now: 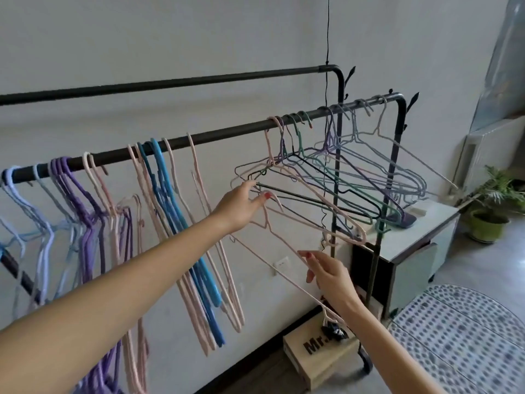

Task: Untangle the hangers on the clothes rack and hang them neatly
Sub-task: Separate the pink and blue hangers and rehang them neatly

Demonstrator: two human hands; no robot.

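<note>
A pink wire hanger point(287, 275) is held off the rack, below the front rail point(199, 139): its hook is pinched by the left hand point(244, 204), thumb and fingers closed on the wire, while its long lower bar is gripped by the fingertips of the right hand point(326, 275). Just behind it, a tangled cluster of hangers point(335, 177) is hung on the right part of the rail, and pink, blue and purple hangers point(170, 223) are ranged side by side to the left. A grey cabinet point(409, 251) and a potted plant point(491, 206) are seen beyond the rack's right end.
</note>
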